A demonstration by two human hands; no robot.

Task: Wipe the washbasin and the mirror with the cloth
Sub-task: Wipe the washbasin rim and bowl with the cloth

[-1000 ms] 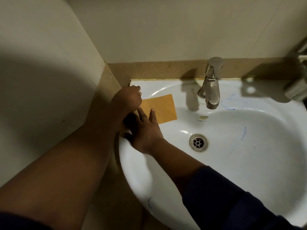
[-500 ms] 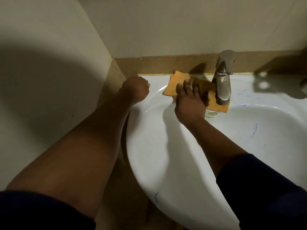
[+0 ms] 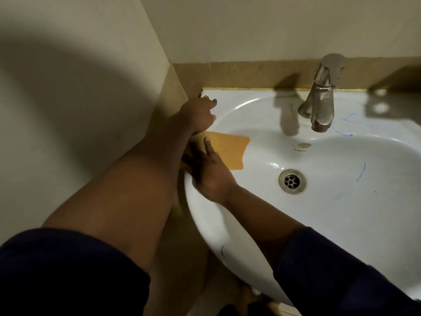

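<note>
An orange cloth lies flat on the left inner slope of the white washbasin. My right hand presses on the cloth's left part with fingers spread, reaching across the basin's left rim. My left hand rests curled on the basin's back left rim, just above the cloth, holding nothing I can see. Blue pen marks show near the tap and on the bowl's right side. No mirror is in view.
A steel tap stands at the back of the basin, and a metal drain sits in the bowl. Beige walls close in at the left and behind, with a brown tiled ledge along the back.
My right hand has swept the cloth from beside the tap at the back rim down to the basin's left slope. The left hand stays on the back left rim.
</note>
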